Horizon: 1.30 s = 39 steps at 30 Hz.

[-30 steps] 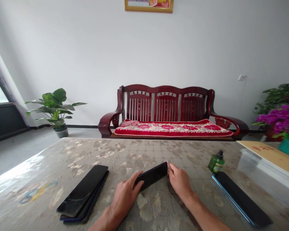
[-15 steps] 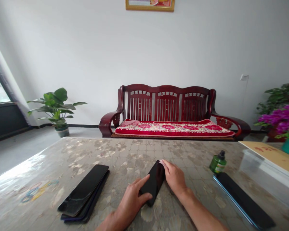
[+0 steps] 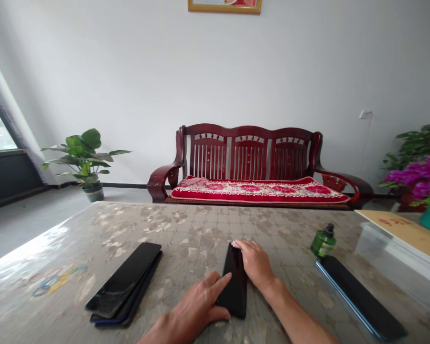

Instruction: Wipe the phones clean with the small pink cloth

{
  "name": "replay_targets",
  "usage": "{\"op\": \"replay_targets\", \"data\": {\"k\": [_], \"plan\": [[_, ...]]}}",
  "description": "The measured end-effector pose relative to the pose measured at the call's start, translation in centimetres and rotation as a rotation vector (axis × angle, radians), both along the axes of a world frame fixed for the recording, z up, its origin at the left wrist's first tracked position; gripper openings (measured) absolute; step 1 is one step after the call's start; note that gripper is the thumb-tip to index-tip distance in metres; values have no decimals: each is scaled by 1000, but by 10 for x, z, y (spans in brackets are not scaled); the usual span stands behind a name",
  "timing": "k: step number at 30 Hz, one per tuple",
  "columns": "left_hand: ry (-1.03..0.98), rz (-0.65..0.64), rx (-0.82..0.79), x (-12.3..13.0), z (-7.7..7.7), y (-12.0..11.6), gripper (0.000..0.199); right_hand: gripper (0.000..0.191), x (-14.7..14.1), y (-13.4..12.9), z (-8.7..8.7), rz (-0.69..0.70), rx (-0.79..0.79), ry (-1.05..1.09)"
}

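Note:
A black smartphone [image 3: 235,286] lies on the patterned tabletop, its dark glossy face up. My left hand [image 3: 204,298] grips its left side, with the index finger over the face and the thumb by the lower edge. At the phone's top edge, the bent fingers of my right hand [image 3: 255,262] pinch a small white piece that looks like tissue [image 3: 232,243]. Most of that piece is hidden under the fingers. The palm of my right hand sits along the phone's right side.
Stacked phones [image 3: 125,282] lie at left, beside coloured rubber bands [image 3: 53,281]. At right are another phone [image 3: 360,296], a green bottle [image 3: 323,240] with a black top, and a clear plastic box [image 3: 397,267]. A red wooden bench [image 3: 251,157] stands beyond the table.
The phone has turned from a rightward slant to nearly straight, its lower end swinging right and nearer. My right hand has shifted slightly left along the top edge.

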<state>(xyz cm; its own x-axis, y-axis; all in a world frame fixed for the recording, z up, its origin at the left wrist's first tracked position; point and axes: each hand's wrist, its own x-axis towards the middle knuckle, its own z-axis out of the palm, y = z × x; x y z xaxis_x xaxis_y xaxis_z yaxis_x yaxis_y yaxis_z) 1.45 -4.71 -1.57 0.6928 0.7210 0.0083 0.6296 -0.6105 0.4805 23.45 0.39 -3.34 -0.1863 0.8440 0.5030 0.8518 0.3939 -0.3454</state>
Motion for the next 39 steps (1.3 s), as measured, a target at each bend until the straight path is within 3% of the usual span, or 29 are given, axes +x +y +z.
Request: {"op": "replay_targets", "data": {"k": [7,16,25,31,35,39], "plan": [[208,-3,150,10,2,-11,76,40,-2,-2,2,38,-12,-1],[201,-17,228,12,2,-11,68,36,0,2,-1,45,-21,27],[168,-48,291,15,-9,-8,76,32,0,2,1,47,-56,138],[157,-46,272,17,-7,-7,76,33,2,3,-6,28,-98,233],[151,-51,270,19,-5,-7,77,31,1,-2,-5,0,-7,222],[128,-37,273,20,-4,-8,75,29,-1,-10,2,140,110,67]]}}
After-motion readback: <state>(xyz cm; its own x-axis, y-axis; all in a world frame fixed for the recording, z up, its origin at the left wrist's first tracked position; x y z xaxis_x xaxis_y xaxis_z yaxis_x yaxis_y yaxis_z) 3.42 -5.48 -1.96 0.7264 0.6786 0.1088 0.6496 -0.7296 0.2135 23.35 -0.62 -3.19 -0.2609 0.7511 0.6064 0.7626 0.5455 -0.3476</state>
